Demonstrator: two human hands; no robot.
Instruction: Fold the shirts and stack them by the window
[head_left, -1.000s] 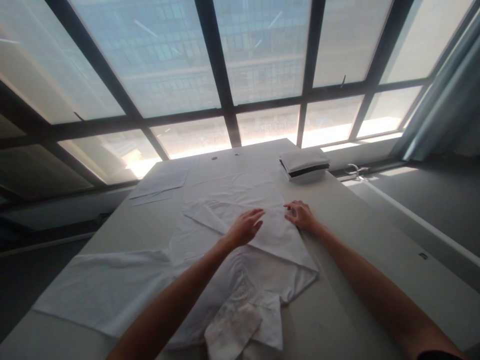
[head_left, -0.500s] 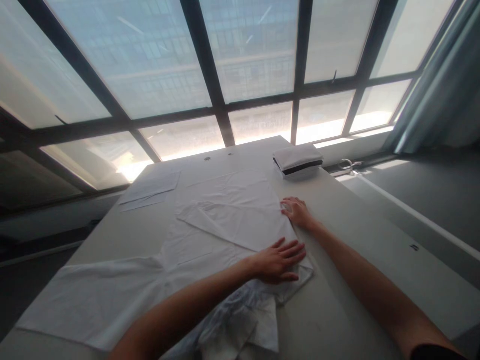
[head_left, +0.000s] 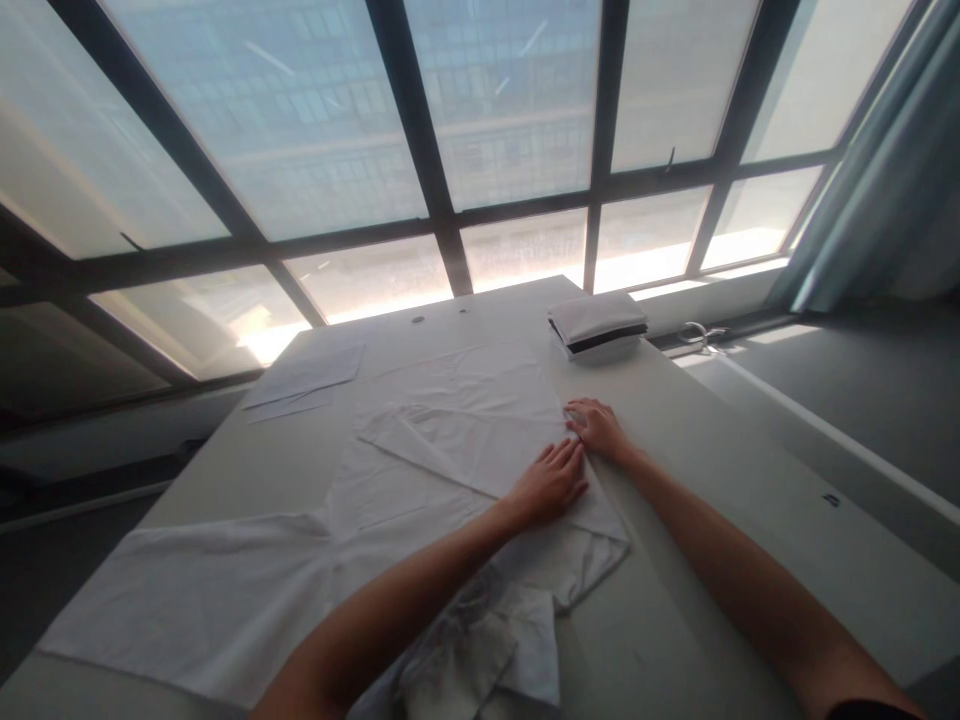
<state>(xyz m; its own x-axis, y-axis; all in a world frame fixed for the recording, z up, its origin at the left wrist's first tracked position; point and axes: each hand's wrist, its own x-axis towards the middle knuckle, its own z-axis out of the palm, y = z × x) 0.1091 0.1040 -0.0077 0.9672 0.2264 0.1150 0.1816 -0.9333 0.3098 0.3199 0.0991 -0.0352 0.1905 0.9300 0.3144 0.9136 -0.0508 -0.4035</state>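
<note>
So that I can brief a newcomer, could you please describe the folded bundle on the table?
Find the big window, then the white table in front of it. Near the table's far right corner, beyond the right hand, sits the folded bundle. Unlike the flat white shirt nearby, it is thick and compact, with a dark layer between pale ones.
</note>
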